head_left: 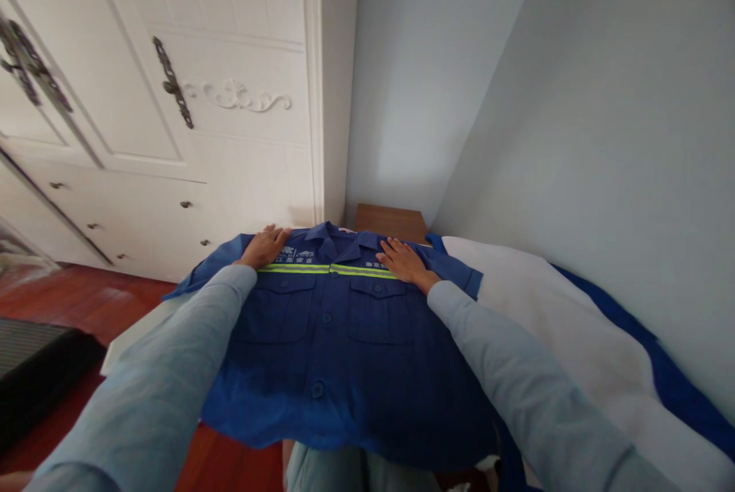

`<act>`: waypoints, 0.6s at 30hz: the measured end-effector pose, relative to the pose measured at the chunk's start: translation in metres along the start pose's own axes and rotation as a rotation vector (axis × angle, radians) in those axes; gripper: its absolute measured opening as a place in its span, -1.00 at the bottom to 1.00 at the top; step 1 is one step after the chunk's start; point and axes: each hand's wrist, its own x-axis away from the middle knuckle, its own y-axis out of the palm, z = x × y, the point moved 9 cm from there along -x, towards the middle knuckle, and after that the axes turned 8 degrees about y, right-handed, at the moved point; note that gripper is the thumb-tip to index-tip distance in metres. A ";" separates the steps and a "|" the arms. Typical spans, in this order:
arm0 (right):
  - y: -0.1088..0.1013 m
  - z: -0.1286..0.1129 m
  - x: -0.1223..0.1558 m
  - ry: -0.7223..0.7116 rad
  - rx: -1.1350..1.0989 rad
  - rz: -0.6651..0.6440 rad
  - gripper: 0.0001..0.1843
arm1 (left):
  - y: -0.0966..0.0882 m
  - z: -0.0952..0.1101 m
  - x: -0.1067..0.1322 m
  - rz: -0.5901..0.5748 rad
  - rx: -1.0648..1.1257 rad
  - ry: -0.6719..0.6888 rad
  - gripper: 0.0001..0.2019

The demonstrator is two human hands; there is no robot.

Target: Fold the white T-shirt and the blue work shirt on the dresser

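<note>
A blue work shirt with a yellow-green reflective stripe, two chest pockets and buttons lies spread front-up on the white bed, its hem hanging over the near edge. My left hand lies flat on the shirt's left shoulder, fingers stretched out. My right hand rests flat on the right shoulder beside the collar, fingers also extended. Neither hand grips anything. Both arms wear light blue sleeves.
A white wardrobe with dark metal handles and small drawers stands at the left. A wooden nightstand sits in the corner behind the shirt. Pale walls close the right side. Red wooden floor and a dark mat lie at left.
</note>
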 end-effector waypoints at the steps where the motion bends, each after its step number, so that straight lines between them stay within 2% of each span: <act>1: 0.000 0.001 0.000 0.006 -0.002 0.001 -0.23 | -0.004 0.002 0.003 0.027 0.006 -0.011 -0.41; 3: 0.000 0.000 0.000 0.017 -0.003 -0.006 -0.24 | -0.017 0.014 0.015 0.109 0.014 -0.009 -0.40; 6: -0.003 -0.005 0.003 0.007 0.016 -0.014 -0.26 | -0.035 0.050 0.056 0.231 0.041 -0.021 -0.43; 10: -0.015 -0.011 0.011 0.027 0.069 0.013 -0.34 | -0.025 0.113 0.135 0.150 0.051 -0.024 -0.34; 12: -0.027 -0.014 0.019 0.088 0.089 0.063 -0.37 | -0.021 0.131 0.175 0.148 0.014 -0.042 -0.30; 14: -0.037 -0.028 0.032 0.098 0.085 0.124 -0.39 | -0.018 0.133 0.205 0.124 -0.034 -0.105 -0.28; 15: -0.041 -0.041 0.042 0.057 0.068 0.149 -0.39 | -0.017 0.129 0.214 0.099 -0.053 -0.138 -0.28; 18: -0.041 -0.099 0.089 -0.236 -0.028 0.149 -0.35 | -0.017 0.116 0.223 0.001 -0.088 -0.178 -0.28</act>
